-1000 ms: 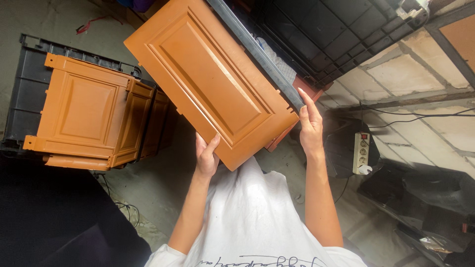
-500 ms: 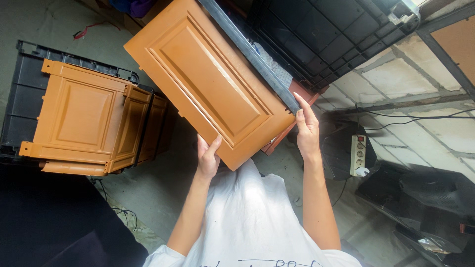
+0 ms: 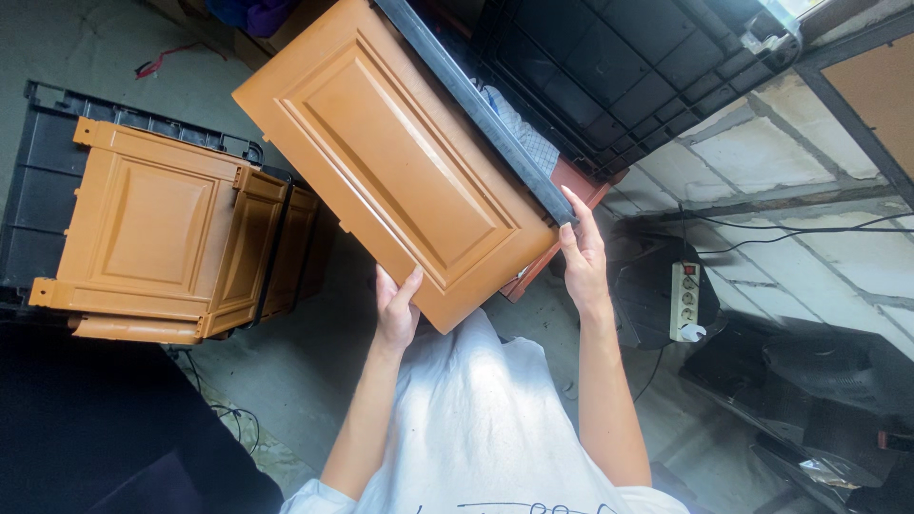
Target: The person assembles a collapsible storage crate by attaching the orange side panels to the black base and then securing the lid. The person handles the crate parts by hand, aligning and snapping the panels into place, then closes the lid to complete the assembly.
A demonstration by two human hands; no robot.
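Fingers of the left hand (image 3: 395, 309) and right hand (image 3: 583, 255) are clasped on the lower corner edges of the tilted orange panel (image 3: 395, 162), so it is steadied above the stacked orange panels (image 3: 181, 238).

Count, head view: two hands, left (image 3: 395, 309) and right (image 3: 583, 255), both on one orange panel (image 3: 395, 157) with one dark rail (image 3: 476, 105) along its edge. One stack of orange panels (image 3: 181, 238) sits on one black crate (image 3: 43, 171). One power strip (image 3: 685, 300), one black grid panel (image 3: 628, 67), one red cord (image 3: 157, 65).
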